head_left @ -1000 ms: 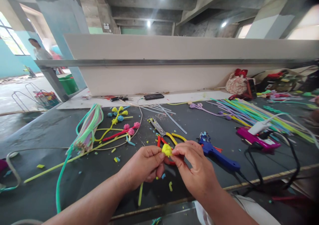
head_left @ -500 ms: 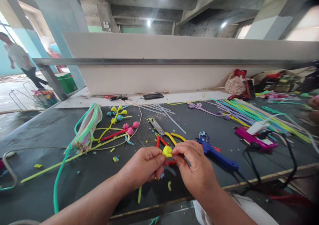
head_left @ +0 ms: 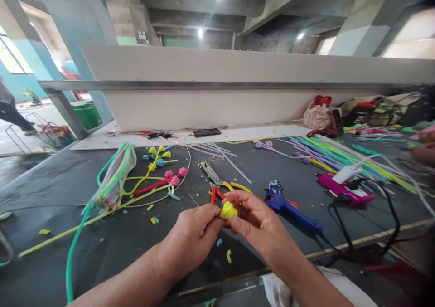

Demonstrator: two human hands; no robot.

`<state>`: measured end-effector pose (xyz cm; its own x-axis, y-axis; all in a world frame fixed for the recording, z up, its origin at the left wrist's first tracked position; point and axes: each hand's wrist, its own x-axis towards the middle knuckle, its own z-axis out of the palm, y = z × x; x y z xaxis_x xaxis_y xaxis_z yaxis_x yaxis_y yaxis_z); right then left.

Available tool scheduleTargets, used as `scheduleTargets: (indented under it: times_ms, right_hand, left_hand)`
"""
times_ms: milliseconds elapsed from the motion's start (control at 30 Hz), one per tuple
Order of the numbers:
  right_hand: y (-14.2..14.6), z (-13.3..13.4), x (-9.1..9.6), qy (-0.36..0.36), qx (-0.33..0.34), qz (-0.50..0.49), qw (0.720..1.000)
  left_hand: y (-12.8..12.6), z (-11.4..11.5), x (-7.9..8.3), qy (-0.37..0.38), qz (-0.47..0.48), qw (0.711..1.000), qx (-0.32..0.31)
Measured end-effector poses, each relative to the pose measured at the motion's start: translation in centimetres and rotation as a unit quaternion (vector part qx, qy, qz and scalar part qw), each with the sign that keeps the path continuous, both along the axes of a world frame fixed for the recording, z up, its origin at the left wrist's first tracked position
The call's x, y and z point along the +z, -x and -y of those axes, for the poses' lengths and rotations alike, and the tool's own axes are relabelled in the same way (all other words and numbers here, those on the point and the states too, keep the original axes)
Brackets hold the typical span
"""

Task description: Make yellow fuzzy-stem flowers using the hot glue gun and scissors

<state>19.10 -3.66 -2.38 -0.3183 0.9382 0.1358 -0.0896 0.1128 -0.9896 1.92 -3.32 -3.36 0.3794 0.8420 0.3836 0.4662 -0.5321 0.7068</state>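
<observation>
Both my hands meet low in the middle over the dark table (head_left: 102,239). My left hand (head_left: 192,239) pinches a small yellow knot (head_left: 228,211) of soft cord between thumb and fingers. My right hand (head_left: 260,225) grips the same knot from the other side, fingers curled over it. Just behind the hands lie scissors (head_left: 220,185) with yellow and red handles, partly hidden. A blue glue gun (head_left: 288,207) lies right of my right hand.
A bundle of pastel cords (head_left: 113,180) and stems with yellow, blue and pink knots (head_left: 163,168) lie at the left. Long coloured cords (head_left: 346,155), a pink glue gun (head_left: 343,187) and black cables lie at the right. A phone (head_left: 206,132) rests by the white board. Cut scraps litter the table.
My hands have shifted slightly and turned the yellow knot; the right fingers now wrap further over it. The view drifted a little to the right, and a person at far left walked out of sight.
</observation>
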Motion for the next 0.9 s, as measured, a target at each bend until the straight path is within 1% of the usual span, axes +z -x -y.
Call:
scheduleTargets:
  times_ms: [33, 100, 167, 200, 233, 267, 400, 567, 633, 733, 800, 900]
  right_hand:
    - [0.0, -0.1, -0.1, -0.002, -0.004, 0.004, 1.000]
    - [-0.2, -0.2, -0.2, -0.010, -0.015, 0.019, 1.000]
    - [-0.3, -0.3, -0.1, -0.022, -0.021, 0.034, 0.999]
    - [-0.3, -0.3, -0.1, -0.028, -0.021, 0.041, 0.999]
    - [-0.3, -0.3, -0.1, -0.034, -0.019, 0.047, 0.998]
    - [-0.3, -0.3, 0.0, -0.039, -0.017, 0.054, 0.998]
    - [-0.3, -0.3, -0.1, -0.063, -0.018, 0.084, 0.994]
    - [-0.4, -0.2, -0.2, -0.141, -0.036, 0.146, 0.979]
    - [-0.4, -0.2, -0.1, -0.167, -0.035, 0.168, 0.971]
    - [-0.5, -0.1, -0.2, -0.201, -0.028, 0.187, 0.961]
    - [-0.6, 0.2, -0.3, -0.216, -0.025, 0.178, 0.960]
    - [-0.5, 0.6, -0.3, -0.189, 0.008, 0.104, 0.976]
  left_hand:
    - [-0.1, 0.0, 0.0, 0.027, 0.014, 1.000, -0.004]
    - [-0.3, -0.1, 0.2, 0.127, 0.068, 0.989, -0.021]
    - [-0.4, -0.2, 0.4, 0.247, 0.139, 0.957, -0.056]
    - [-0.5, -0.2, 0.5, 0.292, 0.168, 0.939, -0.074]
    - [-0.5, -0.3, 0.6, 0.320, 0.187, 0.924, -0.089]
    - [-0.5, -0.3, 0.7, 0.334, 0.196, 0.917, -0.098]
    - [-0.4, -0.2, 1.0, 0.355, 0.179, 0.911, -0.110]
    - [-0.4, -0.2, 1.1, 0.397, 0.165, 0.893, -0.133]
    - [-0.4, -0.2, 1.1, 0.403, 0.152, 0.892, -0.136]
    - [-0.4, -0.2, 1.1, 0.399, 0.132, 0.899, -0.124]
    - [-0.4, -0.1, 1.0, 0.397, 0.138, 0.900, -0.116]
    - [-0.2, -0.1, 0.6, 0.393, 0.181, 0.893, -0.126]
